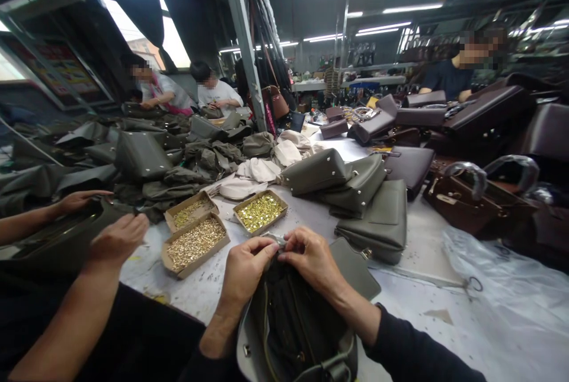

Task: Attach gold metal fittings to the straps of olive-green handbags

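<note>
A dark olive handbag (306, 323) stands open in front of me, its zipped dark inside facing up. My left hand (246, 266) pinches the bag's far rim between thumb and fingers. Close beside it my right hand (311, 257) also has its fingers closed on that rim. A small pale, shiny piece (278, 238) shows between my fingertips; its kind I cannot make out. The bag's flap (353, 266) spreads out to the right behind my right wrist. Beyond my hands lie cardboard boxes of small gold-coloured metal parts: one box (260, 211) straight ahead and another (194, 244) to its left.
At the left, a co-worker's hands (118, 240) handle another olive bag (66, 234). Olive bags (373, 219) are stacked right of centre. Brown handbags (466, 192) and clear plastic (511, 287) occupy the right. Pale cloth pieces (253, 172) lie behind the boxes. More people work farther back.
</note>
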A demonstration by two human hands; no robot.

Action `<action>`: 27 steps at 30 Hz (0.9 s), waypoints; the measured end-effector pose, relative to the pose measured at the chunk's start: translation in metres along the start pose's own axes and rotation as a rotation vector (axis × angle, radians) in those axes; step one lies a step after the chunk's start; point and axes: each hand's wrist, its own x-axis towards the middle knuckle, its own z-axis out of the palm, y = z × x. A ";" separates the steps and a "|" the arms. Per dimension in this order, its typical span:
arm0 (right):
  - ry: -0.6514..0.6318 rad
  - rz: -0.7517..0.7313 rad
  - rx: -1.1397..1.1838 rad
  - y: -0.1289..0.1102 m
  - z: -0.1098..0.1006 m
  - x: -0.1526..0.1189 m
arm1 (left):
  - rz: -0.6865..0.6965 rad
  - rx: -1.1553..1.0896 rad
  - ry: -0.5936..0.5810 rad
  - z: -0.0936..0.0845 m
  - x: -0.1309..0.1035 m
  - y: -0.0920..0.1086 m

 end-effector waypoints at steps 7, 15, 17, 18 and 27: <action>-0.028 0.109 0.036 0.006 -0.001 0.005 | -0.001 0.046 -0.008 0.002 0.000 -0.001; -0.026 0.138 -0.043 0.008 0.000 0.009 | -0.022 0.034 0.018 0.005 -0.002 0.004; -0.021 0.135 -0.082 0.007 0.000 0.008 | -0.026 0.035 0.025 0.006 -0.002 0.004; -0.020 0.136 -0.094 0.005 0.000 0.007 | -0.026 0.036 0.026 0.006 -0.002 0.004; 0.020 0.016 -0.359 -0.006 0.002 0.003 | 0.003 0.056 0.046 0.007 -0.006 0.002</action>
